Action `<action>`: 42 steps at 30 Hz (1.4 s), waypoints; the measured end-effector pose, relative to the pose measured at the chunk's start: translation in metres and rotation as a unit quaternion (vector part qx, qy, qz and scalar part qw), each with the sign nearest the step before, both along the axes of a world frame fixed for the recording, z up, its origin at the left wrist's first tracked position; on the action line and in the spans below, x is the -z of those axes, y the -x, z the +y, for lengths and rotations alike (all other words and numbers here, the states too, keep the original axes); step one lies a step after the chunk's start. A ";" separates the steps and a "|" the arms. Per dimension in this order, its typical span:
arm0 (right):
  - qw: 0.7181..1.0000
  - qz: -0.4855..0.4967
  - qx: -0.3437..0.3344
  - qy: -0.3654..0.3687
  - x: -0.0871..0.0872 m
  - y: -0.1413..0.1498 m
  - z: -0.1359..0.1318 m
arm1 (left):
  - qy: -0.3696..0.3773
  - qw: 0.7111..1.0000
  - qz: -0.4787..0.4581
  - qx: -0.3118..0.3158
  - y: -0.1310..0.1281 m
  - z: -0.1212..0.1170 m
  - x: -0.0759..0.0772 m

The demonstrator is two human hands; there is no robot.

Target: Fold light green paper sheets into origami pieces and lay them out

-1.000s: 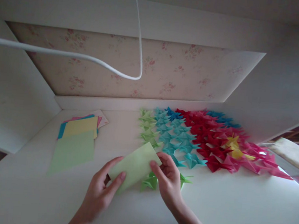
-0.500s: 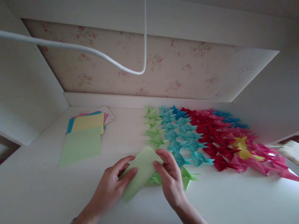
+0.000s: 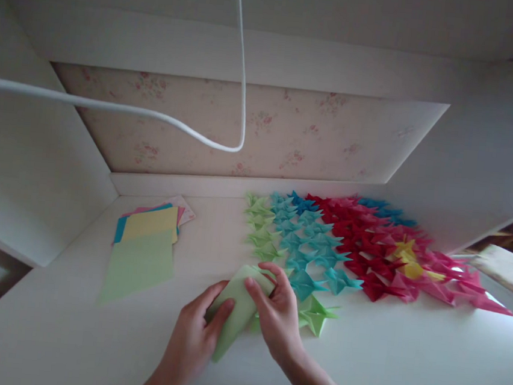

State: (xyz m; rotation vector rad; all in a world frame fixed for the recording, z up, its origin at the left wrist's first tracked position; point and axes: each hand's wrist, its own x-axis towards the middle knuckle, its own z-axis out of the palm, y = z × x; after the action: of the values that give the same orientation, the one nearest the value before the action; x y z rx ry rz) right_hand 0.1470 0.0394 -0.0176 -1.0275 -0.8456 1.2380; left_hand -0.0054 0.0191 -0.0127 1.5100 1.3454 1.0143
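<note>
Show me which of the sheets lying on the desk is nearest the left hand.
The light green sheet: it lies frontmost, closest to the left hand, while the yellow sheet and blue sheet lie farther back, partly covered.

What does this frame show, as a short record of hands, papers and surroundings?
left hand: holds the light-green paper, thumb on top
right hand: grips the same paper near its upper right edge
folded pieces: light green, teal, blue, red, pink, yellow, mostly right of center
flat sheets: overlapping at left
surface: white table
background: floral panel
</note>
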 end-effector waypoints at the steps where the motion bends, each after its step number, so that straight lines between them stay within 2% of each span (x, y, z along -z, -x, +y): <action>1: 1.000 0.005 0.002 0.002 0.001 -0.001 -0.001 | -0.005 1.000 0.004 0.000 -0.001 0.000 0.002; 9: 0.999 0.040 0.017 0.032 0.008 -0.006 -0.006 | -0.060 0.998 0.013 0.011 0.004 0.002 0.032; 13: 0.996 0.063 0.009 0.063 0.009 -0.005 -0.003 | -0.107 0.994 0.036 -0.005 0.007 0.001 0.034; 17: 0.997 0.040 0.023 0.060 0.008 -0.007 -0.001 | -0.131 0.990 0.049 0.017 0.008 0.001 0.035; 23: 0.997 0.003 0.066 0.045 0.026 -0.009 -0.002 | -0.134 0.990 0.037 0.025 0.009 0.006 0.047; 26: 0.995 0.054 0.046 0.069 0.032 -0.009 -0.002 | -0.153 0.987 0.056 0.013 0.011 0.006 0.044; 30: 0.991 0.108 0.001 0.074 0.027 -0.006 -0.002 | -0.175 0.978 0.107 -0.025 0.013 0.004 0.036; 32: 0.993 0.098 -0.008 0.065 0.023 -0.005 -0.002 | -0.177 0.975 0.125 -0.046 0.013 0.004 0.034; 35: 0.996 0.057 0.023 0.061 0.020 -0.005 -0.002 | -0.174 0.974 0.133 -0.051 0.010 0.002 0.033; 38: 0.997 0.016 0.061 0.044 0.021 -0.008 0.000 | -0.162 0.979 0.114 -0.042 0.005 -0.001 0.028; 42: 0.997 -0.035 0.059 0.033 0.019 -0.010 -0.002 | -0.108 0.991 0.070 -0.032 0.001 -0.003 0.016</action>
State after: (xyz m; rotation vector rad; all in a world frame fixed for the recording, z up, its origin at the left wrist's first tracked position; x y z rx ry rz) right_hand 0.1570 0.0377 -0.0365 -1.1620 -0.7906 1.1417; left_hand -0.0062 0.0161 -0.0290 1.7362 1.4251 1.1415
